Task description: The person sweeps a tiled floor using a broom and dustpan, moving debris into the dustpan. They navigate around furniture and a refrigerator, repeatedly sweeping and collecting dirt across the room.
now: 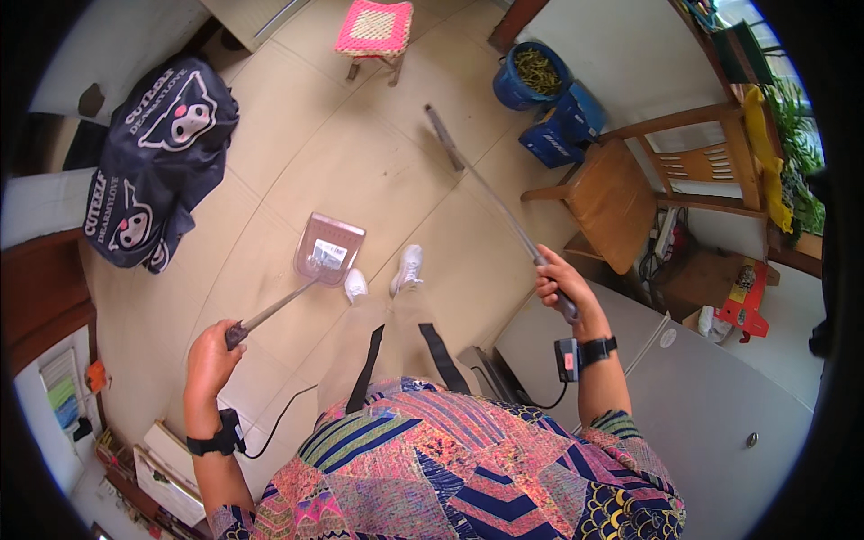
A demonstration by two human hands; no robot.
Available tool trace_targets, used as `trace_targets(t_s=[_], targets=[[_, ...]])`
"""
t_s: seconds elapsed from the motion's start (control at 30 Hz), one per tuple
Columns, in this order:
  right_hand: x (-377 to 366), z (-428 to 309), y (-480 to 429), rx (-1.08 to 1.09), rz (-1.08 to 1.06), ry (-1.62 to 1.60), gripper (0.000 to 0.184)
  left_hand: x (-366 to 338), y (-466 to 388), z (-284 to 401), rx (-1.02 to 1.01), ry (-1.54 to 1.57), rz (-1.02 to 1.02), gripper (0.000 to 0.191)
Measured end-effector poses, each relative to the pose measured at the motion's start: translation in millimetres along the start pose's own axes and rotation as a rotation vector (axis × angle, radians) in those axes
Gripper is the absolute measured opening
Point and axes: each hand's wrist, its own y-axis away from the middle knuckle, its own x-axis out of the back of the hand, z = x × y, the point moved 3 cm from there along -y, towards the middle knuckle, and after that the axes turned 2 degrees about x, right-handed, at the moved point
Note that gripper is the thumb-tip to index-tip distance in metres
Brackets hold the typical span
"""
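Note:
My left hand (210, 358) grips the end of a dustpan's long handle. The brownish, see-through dustpan (333, 231) is at floor level beside my left shoe (356, 285) and bears a printed label. My right hand (569, 286) is closed around the dark grip of a long-handled floor sweeper (500, 210). Its narrow bar-shaped head (443, 137) reaches out ahead of my right shoe (408, 270). Whether that head touches the tiles I cannot tell. Small dark specks (403, 162) show on the floor near it.
A stool with a pink crocheted cover (373, 28) stands ahead. Rightward are a blue bucket of plant stems (533, 75), blue boxes (563, 128), a wooden chair (614, 202) and a grey cabinet-like surface (702, 405). A dark printed cover (165, 162) drapes something bulky at left.

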Motion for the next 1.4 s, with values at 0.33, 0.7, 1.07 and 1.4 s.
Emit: trace_targets(t_s=[0.33,0.7,1.07,1.4], targets=[[-20.8,-28.9,-123.0,0.289,0.243,0.194,0.059,-2.0,4.0,-5.9,-0.01,0.019,0.007,0.039],[-159.3,153.4,-105.9,0.178,0.106,0.871,0.078,-35.7,43.6,-68.1,-0.129,0.132,0.006,0.04],[-128.1,225.4,28.3,0.071,0.122,0.261,0.08,-28.2,123.8,-136.4,-0.145,0.124,0.003,0.04],[-99.1,218.4,-90.2,-0.052,0.222,0.022,0.025,-37.2,180.4,-150.9,-0.004,0.117,-0.053,0.043]])
